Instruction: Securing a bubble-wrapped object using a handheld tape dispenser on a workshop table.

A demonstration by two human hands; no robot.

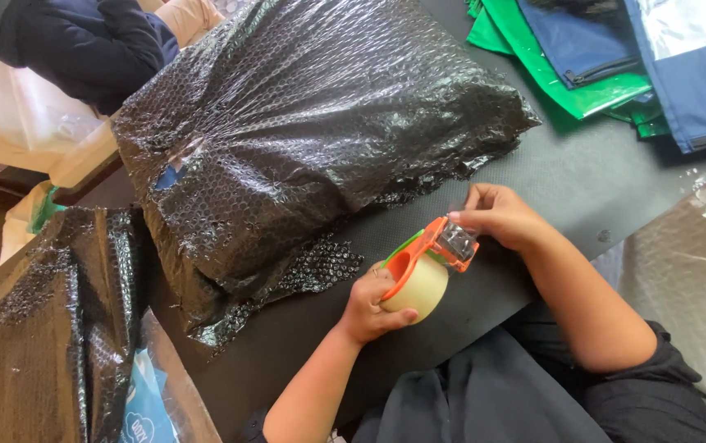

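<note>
On the dark table (582,180) a bubble-wrapped parcel (303,139) lies unsealed — left hand (367,308) clamped on the tape dispenser (427,267), right hand (496,215) fingers pinching its tape end.

Bright daylight, strong glare on black bubble wrap (312,123) (perhaps from above), soft shadows, slightly blurred edges

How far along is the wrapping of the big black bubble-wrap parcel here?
Done: the large black bubble-wrap parcel on the dark table already looks fully covered. In hand: the left hand holds the orange tape dispenser with its pale tape roll, while the right hand picks at its front end. Left: no fresh tape shows on the loose bottom edge.
</note>
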